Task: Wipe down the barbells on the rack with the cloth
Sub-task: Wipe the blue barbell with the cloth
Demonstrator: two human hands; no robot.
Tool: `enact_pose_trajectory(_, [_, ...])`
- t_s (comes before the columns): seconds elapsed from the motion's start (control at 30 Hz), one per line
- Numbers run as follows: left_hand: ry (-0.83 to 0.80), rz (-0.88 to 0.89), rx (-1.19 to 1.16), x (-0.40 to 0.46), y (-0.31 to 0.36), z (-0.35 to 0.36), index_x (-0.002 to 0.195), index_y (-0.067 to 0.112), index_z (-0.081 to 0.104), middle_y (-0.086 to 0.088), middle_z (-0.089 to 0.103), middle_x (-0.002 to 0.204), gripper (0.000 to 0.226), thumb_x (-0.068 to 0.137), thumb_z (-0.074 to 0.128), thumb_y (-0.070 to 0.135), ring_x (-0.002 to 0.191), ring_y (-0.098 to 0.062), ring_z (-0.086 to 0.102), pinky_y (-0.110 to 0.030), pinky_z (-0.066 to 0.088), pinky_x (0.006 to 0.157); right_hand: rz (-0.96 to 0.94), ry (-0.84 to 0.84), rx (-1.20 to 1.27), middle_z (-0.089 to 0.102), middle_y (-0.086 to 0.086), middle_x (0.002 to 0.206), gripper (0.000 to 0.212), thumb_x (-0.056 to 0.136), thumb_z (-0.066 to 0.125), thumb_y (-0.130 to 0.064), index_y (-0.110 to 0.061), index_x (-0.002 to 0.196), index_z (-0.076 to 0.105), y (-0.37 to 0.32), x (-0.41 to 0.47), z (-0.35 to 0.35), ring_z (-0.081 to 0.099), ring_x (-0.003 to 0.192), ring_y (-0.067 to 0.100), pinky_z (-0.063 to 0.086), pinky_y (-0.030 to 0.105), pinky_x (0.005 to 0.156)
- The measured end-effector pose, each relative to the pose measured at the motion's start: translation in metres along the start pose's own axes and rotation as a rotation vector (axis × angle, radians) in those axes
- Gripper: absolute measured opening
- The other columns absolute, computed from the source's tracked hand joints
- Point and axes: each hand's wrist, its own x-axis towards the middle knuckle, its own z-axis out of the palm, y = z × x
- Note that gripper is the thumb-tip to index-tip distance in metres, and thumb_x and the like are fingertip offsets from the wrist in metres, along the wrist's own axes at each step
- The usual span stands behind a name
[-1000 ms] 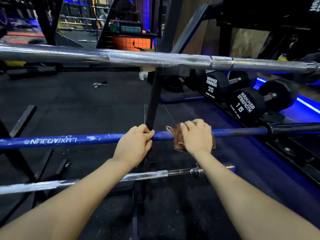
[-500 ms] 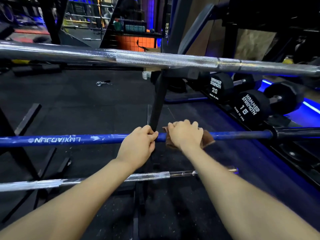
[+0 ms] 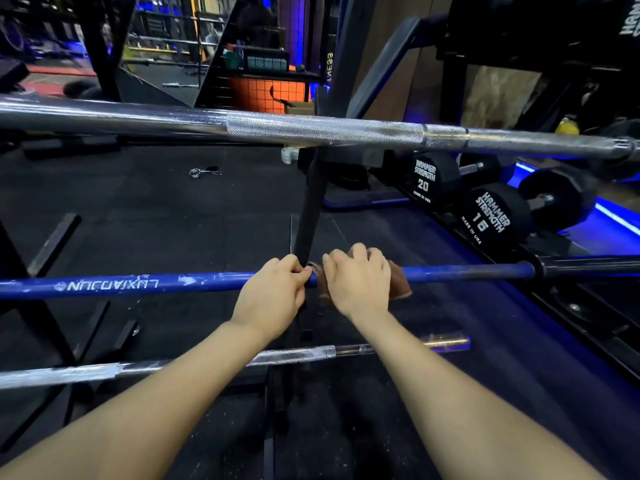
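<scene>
While the left hand [image 3: 273,292] curls its fingers around the blue bar [image 3: 138,284] beside the rack's black upright [image 3: 310,216], the right hand [image 3: 358,280] grips a brown cloth [image 3: 400,280] wrapped over the same bar. A chrome bar [image 3: 311,128] rests above on the rack, another [image 3: 294,355] below, and dumbbells [image 3: 495,213] sit at right.

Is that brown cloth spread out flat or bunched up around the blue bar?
Bunched up: the cloth is wrapped round the blue barbell under the right hand, edges sticking out.
</scene>
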Motion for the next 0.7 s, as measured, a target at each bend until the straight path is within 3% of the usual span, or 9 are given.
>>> enact_pose_trajectory(0.1, [0.012,0.008,0.017,-0.001,-0.002,0.003,0.129,0.023,0.058,0.005,0.055,0.112,0.035,0.095,0.048,0.021,0.094,-0.018,0.05,-0.035,0.05,0.073,-0.08,0.153,0.072,0.056,0.01,0.122,0.043,0.091,0.033,-0.044,-0.028,0.117,0.064,0.014,-0.032,0.015,0.045,0.121,0.042,0.036,0.055,0.103])
enact_pose_trajectory(0.3, [0.003,0.006,0.0,0.001,-0.005,0.003,0.133,0.024,0.054,0.006,0.054,0.114,0.038,0.096,0.046,0.022,0.096,-0.018,0.049,-0.037,0.05,0.075,-0.154,0.02,0.024,0.052,0.007,0.119,0.064,0.084,0.013,-0.061,-0.029,0.114,0.061,0.033,-0.004,0.006,0.045,0.111,0.033,0.023,0.053,0.109])
enact_pose_trajectory(0.37, [-0.015,-0.007,0.011,0.0,-0.006,0.003,0.135,0.026,0.052,0.008,0.053,0.115,0.038,0.098,0.044,0.024,0.098,-0.017,0.048,-0.037,0.049,0.076,-0.102,-0.007,-0.042,0.052,0.006,0.117,0.067,0.083,0.01,-0.061,-0.029,0.112,0.062,0.04,0.007,0.001,0.048,0.109,0.032,0.024,0.051,0.109])
enact_pose_trajectory(0.47, [-0.024,-0.013,-0.014,-0.001,-0.005,0.002,0.136,0.027,0.05,0.01,0.052,0.116,0.038,0.099,0.041,0.025,0.099,-0.015,0.046,-0.035,0.048,0.078,0.108,-0.014,-0.025,0.053,0.011,0.121,0.046,0.096,0.03,-0.052,-0.025,0.112,0.064,0.067,0.02,-0.007,0.05,0.113,0.035,0.027,0.049,0.108])
enact_pose_trajectory(0.57, [-0.019,-0.01,0.0,0.001,-0.002,0.003,0.137,0.027,0.049,0.009,0.051,0.116,0.039,0.1,0.039,0.026,0.1,-0.016,0.045,-0.034,0.047,0.078,0.257,0.046,0.017,0.047,0.013,0.133,0.045,0.097,0.034,-0.05,-0.023,0.115,0.065,0.071,0.012,0.0,0.037,0.125,0.037,0.019,0.047,0.111])
enact_pose_trajectory(0.7, [-0.024,-0.015,0.022,0.002,-0.003,0.002,0.133,0.024,0.053,0.007,0.051,0.113,0.037,0.099,0.04,0.024,0.098,-0.017,0.045,-0.036,0.048,0.076,0.022,0.188,0.161,0.055,0.015,0.121,0.045,0.088,0.036,-0.053,-0.024,0.1,0.069,0.004,-0.015,0.018,0.04,0.121,0.043,0.018,0.051,0.107])
